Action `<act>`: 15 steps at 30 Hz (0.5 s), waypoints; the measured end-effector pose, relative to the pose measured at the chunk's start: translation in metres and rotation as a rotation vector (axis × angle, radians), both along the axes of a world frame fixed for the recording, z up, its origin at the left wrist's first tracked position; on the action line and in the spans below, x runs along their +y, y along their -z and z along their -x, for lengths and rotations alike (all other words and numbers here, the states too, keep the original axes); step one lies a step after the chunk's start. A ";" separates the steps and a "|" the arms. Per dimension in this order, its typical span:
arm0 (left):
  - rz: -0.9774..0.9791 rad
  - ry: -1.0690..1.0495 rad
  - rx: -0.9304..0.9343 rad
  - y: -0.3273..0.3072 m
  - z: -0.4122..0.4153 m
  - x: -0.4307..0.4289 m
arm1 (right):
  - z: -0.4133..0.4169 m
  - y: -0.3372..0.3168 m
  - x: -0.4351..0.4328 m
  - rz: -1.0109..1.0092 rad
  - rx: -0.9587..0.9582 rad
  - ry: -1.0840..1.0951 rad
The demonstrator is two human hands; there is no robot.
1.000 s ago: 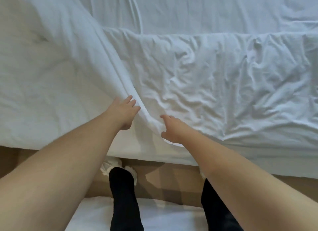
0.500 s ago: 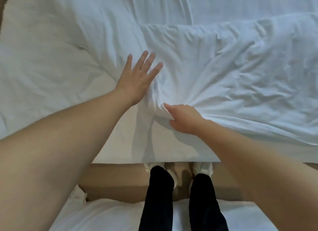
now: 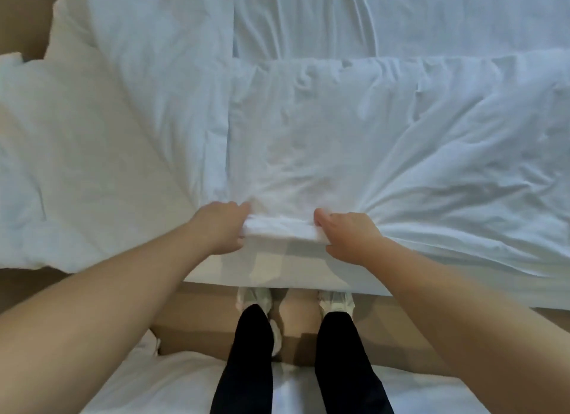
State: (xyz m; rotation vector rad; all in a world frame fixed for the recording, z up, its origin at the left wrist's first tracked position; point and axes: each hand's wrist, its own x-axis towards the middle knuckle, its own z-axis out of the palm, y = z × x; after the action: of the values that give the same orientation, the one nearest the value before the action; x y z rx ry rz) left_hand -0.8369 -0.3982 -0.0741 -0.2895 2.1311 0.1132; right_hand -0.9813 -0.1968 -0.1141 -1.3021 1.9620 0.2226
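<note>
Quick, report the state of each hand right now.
Left hand: closed, gripping the near edge of the white duvet.
Right hand: closed, gripping the same duvet edge.

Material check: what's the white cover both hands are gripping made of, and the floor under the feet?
The white cover looks like woven fabric with a matte finish, likely cotton or a blend. It creases finely and bunches where the left hand and right hand grip its edge, and its puffiness suggests filling inside. The floor is a smooth, tan hard surface with faint reflections. It could be wood, laminate or vinyl; I cannot tell which.
</note>
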 end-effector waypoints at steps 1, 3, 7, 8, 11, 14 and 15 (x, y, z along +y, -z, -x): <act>0.002 0.021 -0.040 0.010 -0.007 0.003 | -0.007 0.007 -0.001 -0.059 0.041 -0.015; 0.150 0.241 -0.033 0.027 -0.012 -0.003 | -0.025 0.020 -0.008 -0.176 0.074 0.013; 0.473 0.725 0.007 0.032 0.008 -0.057 | -0.066 0.035 -0.050 -0.118 0.023 0.101; 0.519 0.766 0.004 0.027 0.013 -0.078 | -0.077 0.037 -0.071 -0.047 0.001 0.126; 0.625 0.866 -0.020 0.005 0.025 -0.137 | -0.107 0.037 -0.148 0.101 -0.026 0.304; 0.505 0.735 -0.160 -0.013 0.012 -0.172 | -0.114 0.024 -0.218 0.200 -0.056 0.585; 0.407 0.626 -0.200 -0.018 -0.004 -0.179 | -0.115 0.017 -0.235 0.210 -0.092 0.567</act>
State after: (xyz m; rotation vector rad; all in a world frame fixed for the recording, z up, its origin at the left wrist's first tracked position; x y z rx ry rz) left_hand -0.8333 -0.5773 -0.0560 0.1386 1.9373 -0.6885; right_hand -0.8662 -0.4316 -0.1311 -0.8086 2.2255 -0.3204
